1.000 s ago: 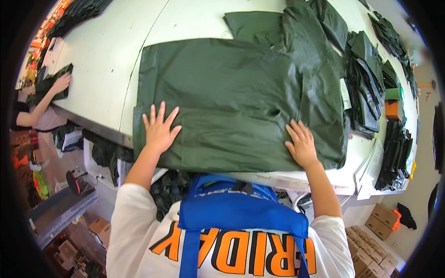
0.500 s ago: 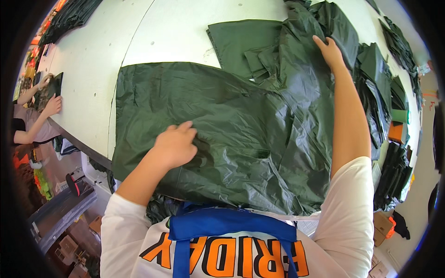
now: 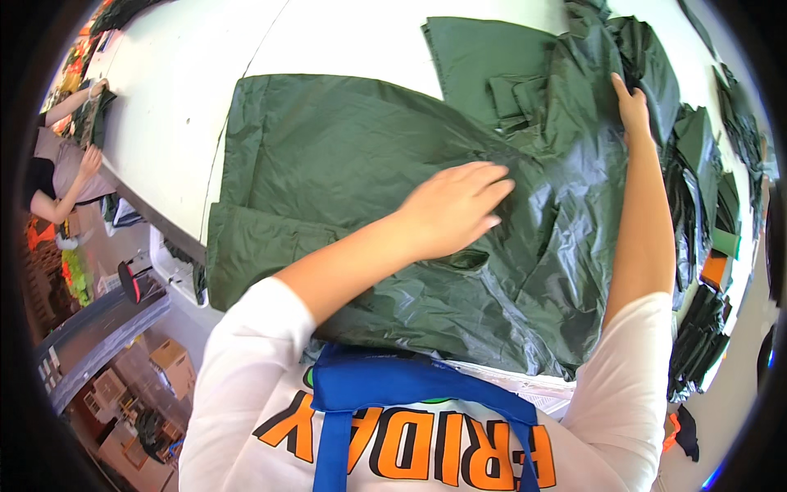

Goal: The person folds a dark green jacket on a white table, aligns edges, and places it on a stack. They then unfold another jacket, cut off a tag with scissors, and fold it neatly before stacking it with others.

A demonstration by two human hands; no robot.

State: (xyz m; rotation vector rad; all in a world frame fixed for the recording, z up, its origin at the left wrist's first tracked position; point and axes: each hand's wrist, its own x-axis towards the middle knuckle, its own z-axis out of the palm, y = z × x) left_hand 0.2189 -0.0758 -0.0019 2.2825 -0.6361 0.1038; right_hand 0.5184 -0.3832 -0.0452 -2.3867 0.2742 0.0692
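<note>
A dark green rain jacket [image 3: 369,156] of shiny, creased fabric lies spread over the white table [image 3: 180,90] in front of me. Its left part is fairly flat, while the right part is bunched in folds. My left hand [image 3: 455,209], fingers stretched out to the right, is over the middle of the jacket, just above a slit [image 3: 467,261] in the fabric. At the far right my right hand [image 3: 633,113] grips a fold of the jacket, thumb extended and the other fingers partly hidden in the cloth.
Piles of dark green garments [image 3: 697,336] lie along the table's right side, near a green-and-orange item [image 3: 715,266]. At the far left, another person's hands [image 3: 90,160] hold a dark piece at the table edge. Cardboard boxes [image 3: 172,365] stand on the floor below left.
My left hand has swept right and slightly upward across the jacket. The jacket's lower left edge now shows a fold. My right hand stays at the far folds; the whole view has shifted a little.
</note>
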